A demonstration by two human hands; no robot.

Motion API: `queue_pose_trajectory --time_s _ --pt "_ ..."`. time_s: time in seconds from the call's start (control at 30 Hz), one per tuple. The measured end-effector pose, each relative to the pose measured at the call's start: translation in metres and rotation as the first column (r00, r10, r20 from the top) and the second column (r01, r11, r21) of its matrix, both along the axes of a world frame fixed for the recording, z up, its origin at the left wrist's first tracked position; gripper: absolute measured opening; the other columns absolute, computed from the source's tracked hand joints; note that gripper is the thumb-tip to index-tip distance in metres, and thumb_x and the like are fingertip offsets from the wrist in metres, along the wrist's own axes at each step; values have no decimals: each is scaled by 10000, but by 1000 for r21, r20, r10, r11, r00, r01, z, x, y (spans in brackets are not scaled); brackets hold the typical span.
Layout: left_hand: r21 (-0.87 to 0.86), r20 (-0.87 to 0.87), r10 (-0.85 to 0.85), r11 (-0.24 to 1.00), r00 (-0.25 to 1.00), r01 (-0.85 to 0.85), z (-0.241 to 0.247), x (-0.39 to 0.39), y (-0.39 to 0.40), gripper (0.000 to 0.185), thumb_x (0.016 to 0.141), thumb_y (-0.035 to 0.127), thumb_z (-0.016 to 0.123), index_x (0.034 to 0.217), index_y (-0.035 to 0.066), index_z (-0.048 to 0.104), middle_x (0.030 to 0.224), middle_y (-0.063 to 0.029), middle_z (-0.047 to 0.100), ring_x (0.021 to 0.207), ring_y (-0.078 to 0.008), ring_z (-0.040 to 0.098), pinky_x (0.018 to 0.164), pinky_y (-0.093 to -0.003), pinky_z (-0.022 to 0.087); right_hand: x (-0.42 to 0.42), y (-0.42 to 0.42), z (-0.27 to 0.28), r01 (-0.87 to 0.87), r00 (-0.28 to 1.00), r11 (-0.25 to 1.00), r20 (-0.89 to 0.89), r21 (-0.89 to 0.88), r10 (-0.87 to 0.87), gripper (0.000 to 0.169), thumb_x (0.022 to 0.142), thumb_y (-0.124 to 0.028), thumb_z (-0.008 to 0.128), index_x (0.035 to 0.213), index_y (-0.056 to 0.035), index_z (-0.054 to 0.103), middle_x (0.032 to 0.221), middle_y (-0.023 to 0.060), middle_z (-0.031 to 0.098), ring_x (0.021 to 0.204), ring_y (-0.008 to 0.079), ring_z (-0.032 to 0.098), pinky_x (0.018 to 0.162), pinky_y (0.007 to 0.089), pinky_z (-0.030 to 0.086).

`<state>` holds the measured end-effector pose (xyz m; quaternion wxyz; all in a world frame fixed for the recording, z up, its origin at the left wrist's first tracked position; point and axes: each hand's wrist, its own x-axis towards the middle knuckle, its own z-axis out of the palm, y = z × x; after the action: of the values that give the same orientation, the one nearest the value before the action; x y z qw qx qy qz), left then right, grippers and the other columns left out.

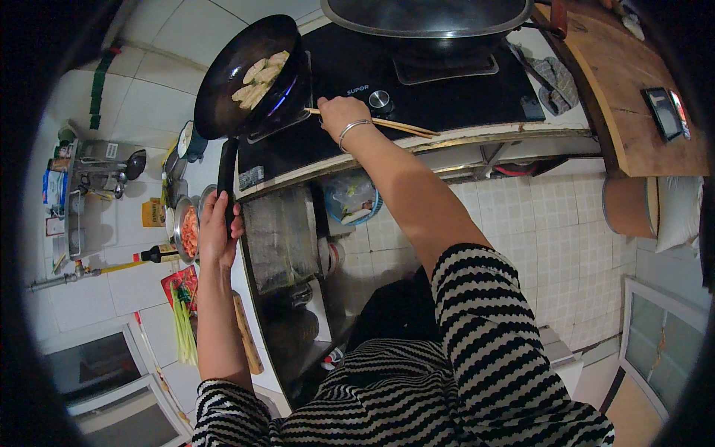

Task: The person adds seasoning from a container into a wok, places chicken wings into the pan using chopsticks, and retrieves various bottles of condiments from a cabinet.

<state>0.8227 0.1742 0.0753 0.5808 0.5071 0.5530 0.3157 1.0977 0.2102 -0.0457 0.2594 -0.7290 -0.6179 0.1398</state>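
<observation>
My left hand (219, 232) grips the black handle (227, 167) of a dark wok (215, 89). The wok is tilted over the left burner of a black Supor gas cooktop (346, 120). Several pale, lightly browned pieces of food (261, 81) lie together inside it. A blue-violet gleam shows along the wok's outer side. My right hand (343, 117), with a bracelet at the wrist, holds a pair of wooden chopsticks (405, 127) low over the cooktop's front. Its fingertips point down, and what they touch underneath is hidden. A round silver knob (379, 100) is just right of that hand.
A large lidded pan (430, 22) covers the right burner. Left stand a metal bowl of pinkish-orange pieces (190, 232), a dark sauce bottle (159, 253) and green stalks (184, 329). A cloth (553, 84) and a wooden table (631, 100) with a phone are right.
</observation>
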Motion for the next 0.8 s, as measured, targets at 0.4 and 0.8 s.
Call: queue_pose_trajectory --time_s 0.4,0.8 --pt "-6 -17 2 1000 1000 -2 1 -1 0 220 935 223 515 1086 109 402 725 -23 491 471 -65 409 396 -189 308 -3 3 -2 24 1000 1000 2 -19 -24 325 802 -242 661 1046 -51 560 906 152 665 852 326 649 697 406 535" --pt "-65 -19 140 988 990 -141 6 4 -4 186 909 234 566 936 74 476 723 -25 539 542 -87 476 459 -203 387 -1 -24 13 18 1000 999 -17 -50 -18 313 802 -210 628 1036 -27 528 913 194 652 851 350 645 715 424 532"
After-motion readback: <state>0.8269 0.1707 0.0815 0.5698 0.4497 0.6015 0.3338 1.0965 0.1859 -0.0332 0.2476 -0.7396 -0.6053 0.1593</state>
